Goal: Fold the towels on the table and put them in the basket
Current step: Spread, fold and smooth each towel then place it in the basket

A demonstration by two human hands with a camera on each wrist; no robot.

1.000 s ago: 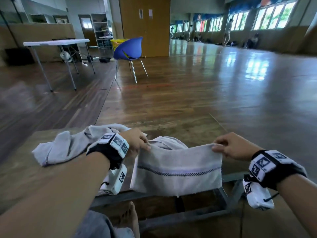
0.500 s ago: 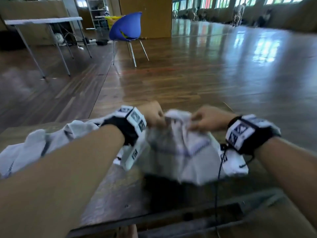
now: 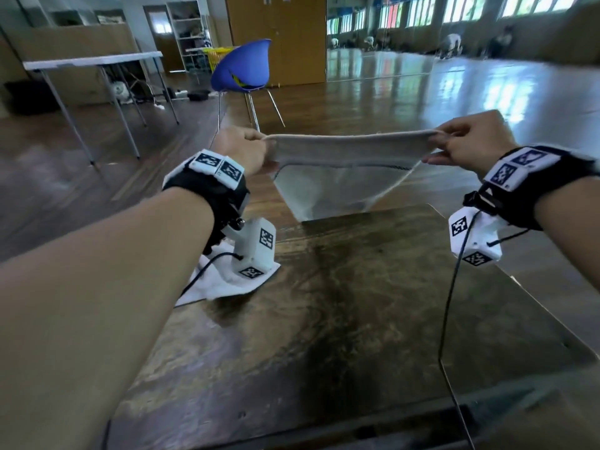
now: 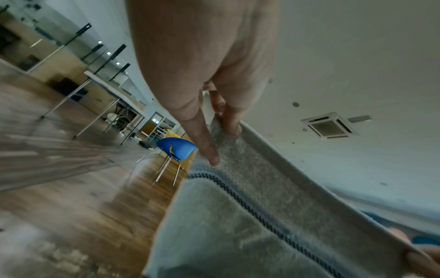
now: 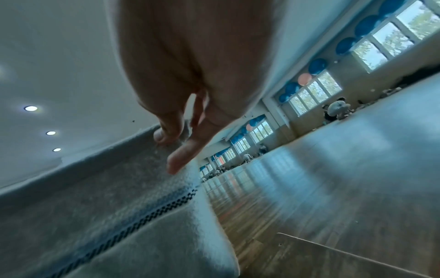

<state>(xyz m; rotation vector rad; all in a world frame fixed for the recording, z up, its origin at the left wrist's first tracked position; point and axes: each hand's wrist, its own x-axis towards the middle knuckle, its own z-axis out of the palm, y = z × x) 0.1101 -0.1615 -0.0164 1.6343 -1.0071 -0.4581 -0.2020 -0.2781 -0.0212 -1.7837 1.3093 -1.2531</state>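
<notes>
A pale grey towel (image 3: pixel 337 177) with a dark checked stripe hangs stretched in the air between my two hands, above the far edge of the brown table (image 3: pixel 341 319). My left hand (image 3: pixel 256 151) pinches its top left corner, and my right hand (image 3: pixel 444 144) pinches the top right corner. The left wrist view shows thumb and fingers (image 4: pixel 209 150) clamped on the towel (image 4: pixel 250 216) edge. The right wrist view shows the same pinch on the towel (image 5: pixel 107 197). A second towel (image 3: pixel 224 284) lies crumpled on the table under my left forearm. No basket is in view.
A blue chair (image 3: pixel 243 69) stands on the wooden floor beyond the table. A white folding table (image 3: pixel 94 60) is at the far left. Cables hang from both wrist cameras over the table. People sit far off by the windows.
The towel was bunched between my hands half a second ago; now my hands have spread apart and lifted, stretching it out flat in the air farther from me.
</notes>
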